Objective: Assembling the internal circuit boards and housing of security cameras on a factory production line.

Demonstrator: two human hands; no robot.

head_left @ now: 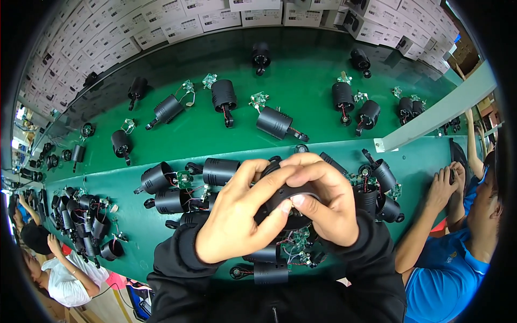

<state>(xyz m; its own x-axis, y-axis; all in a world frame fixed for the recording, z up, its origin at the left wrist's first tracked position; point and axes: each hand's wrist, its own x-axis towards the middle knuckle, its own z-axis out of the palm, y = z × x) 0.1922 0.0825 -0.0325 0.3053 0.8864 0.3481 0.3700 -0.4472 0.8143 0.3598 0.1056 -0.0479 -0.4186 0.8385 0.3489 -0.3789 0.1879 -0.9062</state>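
Note:
Both my hands are closed around a black cylindrical camera housing (297, 190) above the near bench. My left hand (231, 218) grips its left side, with the thumb at the near rim. On the opposite side my right hand (333, 207) wraps round it, and the right thumb tip presses at the open end. What lies inside that end is mostly hidden by the thumbs. Just below my hands are green circuit boards (302, 240) with thin wires and another black housing (271, 273). More housings (171, 201) lie to the left of my left hand.
Several housings (274, 123) with dangling boards stand spread over the raised green shelf (196, 141). White boxes (219, 19) are stacked behind. A pale metal post (441, 107) slants at the right. Co-workers sit left (72, 277) and right (444, 274). Another housing pile (81, 220) lies left.

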